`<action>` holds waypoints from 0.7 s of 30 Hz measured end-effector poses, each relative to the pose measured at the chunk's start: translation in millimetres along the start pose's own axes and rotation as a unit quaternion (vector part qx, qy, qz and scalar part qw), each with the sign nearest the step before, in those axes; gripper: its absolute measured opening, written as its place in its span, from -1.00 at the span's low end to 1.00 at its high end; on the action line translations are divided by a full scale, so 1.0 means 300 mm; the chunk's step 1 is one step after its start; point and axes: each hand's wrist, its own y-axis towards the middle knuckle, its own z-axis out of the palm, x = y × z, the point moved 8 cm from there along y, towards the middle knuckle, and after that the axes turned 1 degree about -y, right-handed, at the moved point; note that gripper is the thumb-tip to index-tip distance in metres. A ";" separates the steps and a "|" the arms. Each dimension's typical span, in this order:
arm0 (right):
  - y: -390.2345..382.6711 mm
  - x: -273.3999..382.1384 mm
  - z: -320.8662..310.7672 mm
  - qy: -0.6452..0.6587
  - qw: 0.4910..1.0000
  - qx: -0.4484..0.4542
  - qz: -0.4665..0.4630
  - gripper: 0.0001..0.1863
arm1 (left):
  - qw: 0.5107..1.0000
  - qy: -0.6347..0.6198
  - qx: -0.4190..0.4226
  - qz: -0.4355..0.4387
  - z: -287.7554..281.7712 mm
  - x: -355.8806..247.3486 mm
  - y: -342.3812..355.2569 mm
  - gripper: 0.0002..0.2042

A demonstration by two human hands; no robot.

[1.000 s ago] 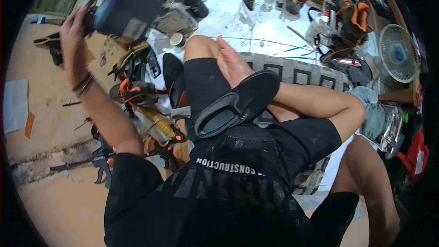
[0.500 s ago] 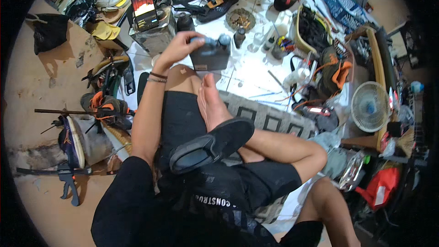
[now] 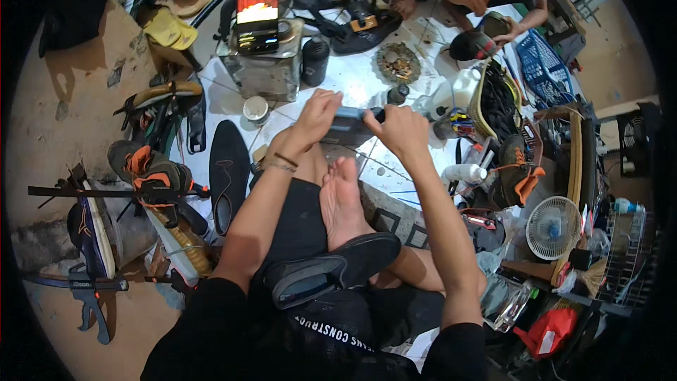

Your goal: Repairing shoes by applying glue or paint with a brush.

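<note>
In front of my crossed legs stands a dark, box-shaped can (image 3: 347,134) with a blue-grey top. My left hand (image 3: 317,120) grips its left top edge. At the top's right end, my right hand (image 3: 403,130) closes its fingers round a small dark cap (image 3: 379,113); how far the cap is screwed on cannot be seen. A black slip-on shoe (image 3: 367,257) lies across my lap by my bare foot (image 3: 345,197). Its look-alike, another black slip-on (image 3: 229,162), lies on the floor beside my left thigh.
Beyond the can are a phone (image 3: 258,10) on a metal box (image 3: 271,74), a black bottle (image 3: 315,60) and an ashtray (image 3: 398,63). At far right another person's hand (image 3: 509,32) holds a dark shoe (image 3: 471,46). Shoes, a clamp (image 3: 88,289) and a fan (image 3: 553,228) flank me.
My right hand has come up from beside my right knee to the can's cap. My left hand has shifted from above the can to gripping its edge. The view has tilted.
</note>
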 end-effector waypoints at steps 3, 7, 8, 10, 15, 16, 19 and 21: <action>0.009 0.033 -0.022 -0.003 0.998 0.044 -0.041 -0.33 | 0.996 -0.067 -0.026 -0.057 0.013 0.061 0.015 -0.59; 0.037 0.051 -0.018 0.026 0.988 0.112 -0.107 -0.33 | 0.996 -0.053 -0.017 -0.070 0.018 0.068 0.030 -0.59; 0.042 0.053 -0.008 0.033 0.983 0.123 -0.135 -0.32 | 0.997 -0.052 -0.010 -0.061 0.021 0.059 0.032 -0.60; 0.056 0.045 0.013 0.046 0.973 0.139 -0.176 -0.32 | 0.997 -0.045 -0.006 -0.067 0.022 0.054 0.035 -0.60; 0.074 0.066 -0.007 0.037 0.965 0.117 -0.232 -0.40 | 0.996 -0.037 -0.052 -0.065 0.011 0.040 0.037 -0.63; 0.073 0.070 -0.035 0.046 0.973 0.078 -0.211 -0.41 | 0.995 -0.030 -0.058 -0.071 0.011 0.042 0.034 -0.64; 0.039 0.065 -0.031 -0.017 0.982 0.115 -0.146 -0.40 | 0.996 -0.033 -0.067 -0.048 0.006 0.033 0.045 -0.65; 0.019 0.063 -0.025 -0.062 0.984 0.113 -0.124 -0.38 | 0.996 -0.031 -0.044 -0.068 0.016 0.048 0.038 -0.64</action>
